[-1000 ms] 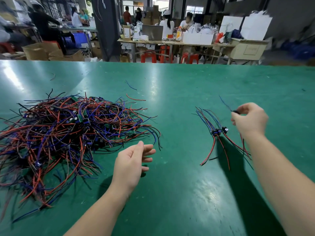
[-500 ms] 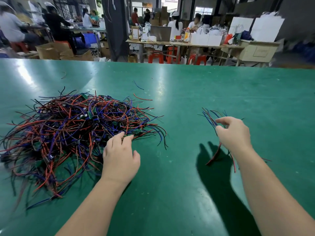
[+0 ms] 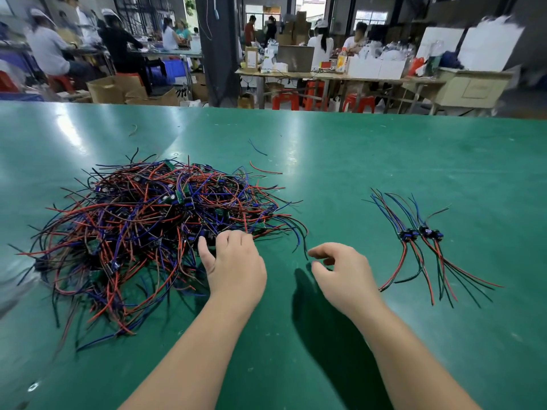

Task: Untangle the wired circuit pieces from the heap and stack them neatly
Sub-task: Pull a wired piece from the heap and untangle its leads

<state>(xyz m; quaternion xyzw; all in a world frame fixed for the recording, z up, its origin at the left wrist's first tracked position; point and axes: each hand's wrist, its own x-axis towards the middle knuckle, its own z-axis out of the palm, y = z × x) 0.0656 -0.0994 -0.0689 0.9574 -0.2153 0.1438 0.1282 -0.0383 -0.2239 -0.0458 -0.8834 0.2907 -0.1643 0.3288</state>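
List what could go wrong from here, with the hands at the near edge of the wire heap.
1. The heap is tightly knotted. A pull where the left hand digs in may drag neighbouring pieces along or strain a wire at its board.
2. The sorted pieces lie with their wires splayed out, not far from the right hand. A careless sweep of that arm could snag and scatter them.

The green surface (image 3: 355,161) carries a big tangled heap (image 3: 148,232) of red, blue and black wired circuit pieces toward its left edge. A small sorted bunch (image 3: 420,235) lies toward the right, and loose wire scraps (image 3: 265,170) lie nearer the far edge.
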